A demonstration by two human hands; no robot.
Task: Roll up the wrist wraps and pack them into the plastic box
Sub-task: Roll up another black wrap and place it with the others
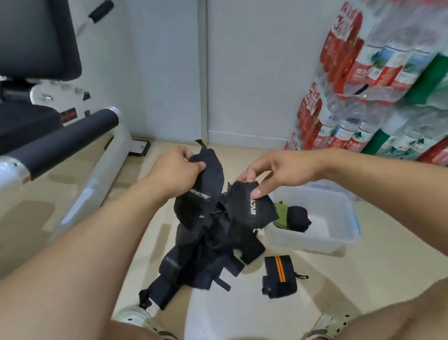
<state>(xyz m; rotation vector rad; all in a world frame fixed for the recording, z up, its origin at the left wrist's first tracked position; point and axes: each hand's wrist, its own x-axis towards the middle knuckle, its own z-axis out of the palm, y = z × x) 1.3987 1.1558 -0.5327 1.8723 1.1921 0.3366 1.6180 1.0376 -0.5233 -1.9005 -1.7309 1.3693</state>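
Black wrist wraps [211, 236] are held up as one tangled bunch over the floor [344, 282], lower ends trailing down onto it between the person's shoes. The fabric reads as soft, limp and light: it drapes and folds under its own weight, so no stiffness can be counted on for rolling. Straps and loops are interlocked; snagging is likely if one piece is pulled hard.

The left hand [177, 170] is clamped on the upper end of one wrap, fingers curled round the cloth. The right hand [274, 173] is pinching a second, logo-marked piece between thumb and fingertips [256, 193]. The two hands are held apart, with the bunch hanging between and below them.

Best grip is judged to be at a free strap end, so that one wrap can be drawn clear and rolled tight from that end; a mid-length pinch would only lift the knot.

One rolled wrap with orange stripes [280, 278] is lying on the floor just in front of the plastic box [335, 238], not yet packed. Inside the box a black roll [298, 218] and a green item [280, 215] are seen.

A weight bench [45, 146] stands to the left, and stacked bottled-water packs [391, 70] to the right.
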